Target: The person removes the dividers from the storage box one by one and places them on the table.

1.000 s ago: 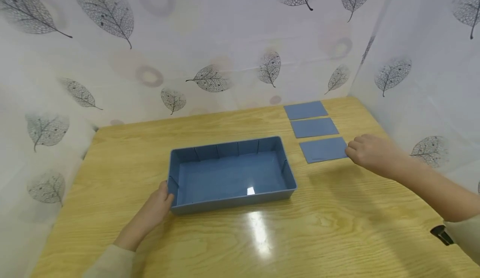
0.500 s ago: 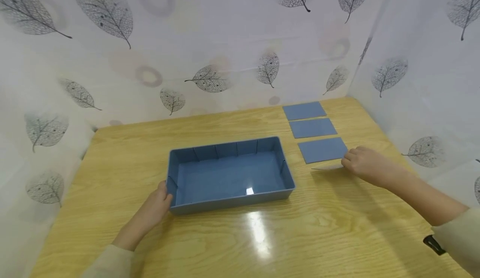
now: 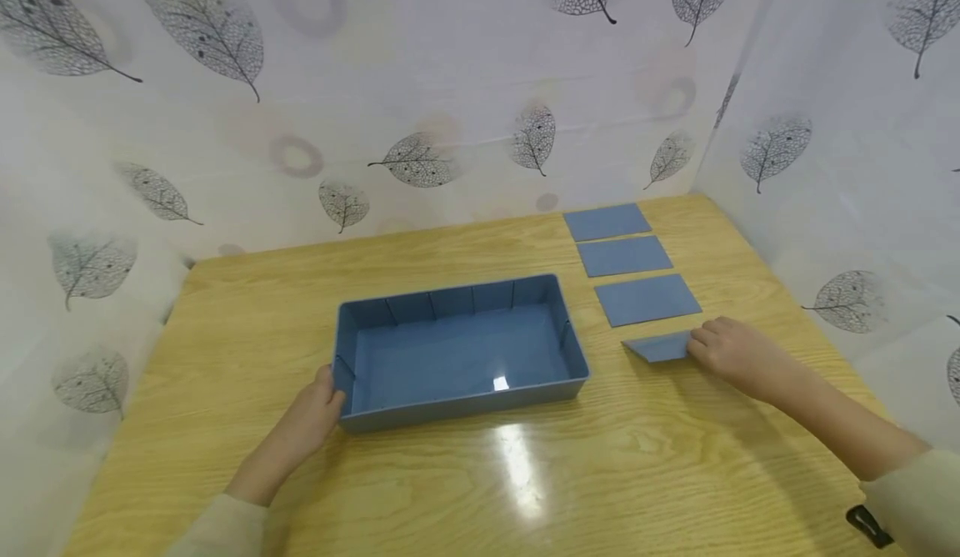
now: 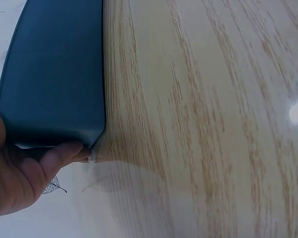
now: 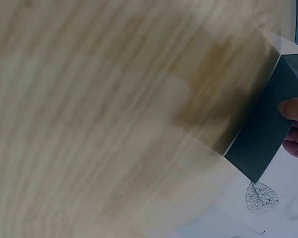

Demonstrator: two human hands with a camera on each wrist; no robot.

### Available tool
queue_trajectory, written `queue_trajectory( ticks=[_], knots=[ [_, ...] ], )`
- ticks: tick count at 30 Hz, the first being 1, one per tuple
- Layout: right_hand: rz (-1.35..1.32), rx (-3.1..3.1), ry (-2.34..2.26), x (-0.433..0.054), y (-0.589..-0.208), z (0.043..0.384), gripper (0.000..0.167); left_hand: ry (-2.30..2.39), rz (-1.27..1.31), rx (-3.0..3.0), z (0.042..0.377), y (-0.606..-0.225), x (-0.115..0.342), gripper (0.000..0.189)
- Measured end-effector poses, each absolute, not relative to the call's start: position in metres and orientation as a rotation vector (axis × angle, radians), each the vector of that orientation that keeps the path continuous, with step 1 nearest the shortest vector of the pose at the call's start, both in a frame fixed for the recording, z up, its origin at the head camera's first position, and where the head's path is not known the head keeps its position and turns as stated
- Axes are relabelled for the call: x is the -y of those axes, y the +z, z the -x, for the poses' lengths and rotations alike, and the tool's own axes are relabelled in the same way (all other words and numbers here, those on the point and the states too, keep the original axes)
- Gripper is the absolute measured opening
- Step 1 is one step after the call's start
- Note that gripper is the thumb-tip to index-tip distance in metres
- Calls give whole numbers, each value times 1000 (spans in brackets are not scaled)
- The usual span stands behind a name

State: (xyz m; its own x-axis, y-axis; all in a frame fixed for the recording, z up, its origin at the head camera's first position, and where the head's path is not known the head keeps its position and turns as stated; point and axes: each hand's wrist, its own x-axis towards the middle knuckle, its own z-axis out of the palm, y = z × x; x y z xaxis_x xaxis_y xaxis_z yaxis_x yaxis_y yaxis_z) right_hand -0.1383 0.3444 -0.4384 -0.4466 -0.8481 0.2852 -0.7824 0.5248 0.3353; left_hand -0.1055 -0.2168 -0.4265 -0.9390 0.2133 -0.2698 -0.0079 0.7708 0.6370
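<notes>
A blue rectangular box, open at the top with slots along its inner walls, sits on the wooden table. My left hand grips its left end, thumb over the rim; in the left wrist view the hand's fingers lie against that end wall. My right hand pinches one end of a thin blue divider panel, held tilted just over the table to the right of the box. The right wrist view shows the thumb on the panel's face. Behind it lie three similar panels: near, middle and far.
The light wood table reaches back to a white leaf-printed cloth hanging behind and on both sides. A small black object shows beside the right sleeve. Light glares off the tabletop in front of the box.
My right hand has drawn the pinched panel toward me, off the nearest lying panel, and tilted it so its face shows. The left hand and box stay about where they were.
</notes>
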Motion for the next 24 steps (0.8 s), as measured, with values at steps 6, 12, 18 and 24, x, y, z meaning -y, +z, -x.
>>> queue_trajectory(
  ticks=[6,12,18,24],
  knots=[
    [-1286,2338,-160,-344,-451,130,10,944,-158,-2635,106,-426,217,42],
    [-1251,2350,-137,-344,-459,121,17,965,-120,-2612,104,-427,217,44],
    [-1207,2425,-164,-344,-463,112,27,1005,-99,-2581,104,-428,217,43],
    [-1195,2558,-194,-342,-457,108,38,1018,-102,-2575,104,-427,217,46]
  ],
)
